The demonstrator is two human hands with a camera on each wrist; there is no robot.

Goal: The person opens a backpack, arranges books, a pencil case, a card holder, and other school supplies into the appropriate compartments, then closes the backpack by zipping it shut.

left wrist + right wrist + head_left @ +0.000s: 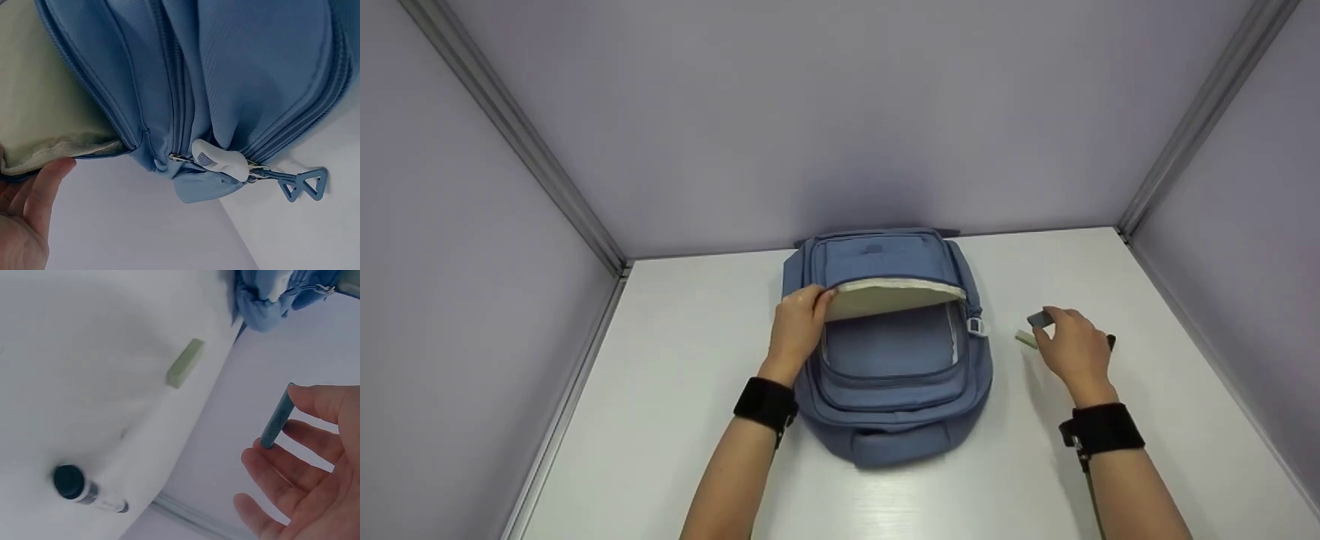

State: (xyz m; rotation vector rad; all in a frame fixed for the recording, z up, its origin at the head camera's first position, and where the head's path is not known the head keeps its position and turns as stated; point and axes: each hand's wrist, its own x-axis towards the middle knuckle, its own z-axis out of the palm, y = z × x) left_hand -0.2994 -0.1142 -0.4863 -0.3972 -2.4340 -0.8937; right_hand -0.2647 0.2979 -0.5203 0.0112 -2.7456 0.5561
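A blue backpack lies on the white table, its front pocket gaping and showing a pale lining. My left hand pinches the rim of the pocket flap and holds it up; the left wrist view shows the thumb or a finger along that edge. To the right of the bag, my right hand holds a small flat teal block between thumb and fingertips, raised off the table. Below it on the table lies a pale green block. Whether the blocks are erasers I cannot tell.
Near the right hand lies a small bottle with a dark cap, mostly covered by the hand in the head view. White and blue zip pulls hang at the bag's side. Pale panels enclose the table.
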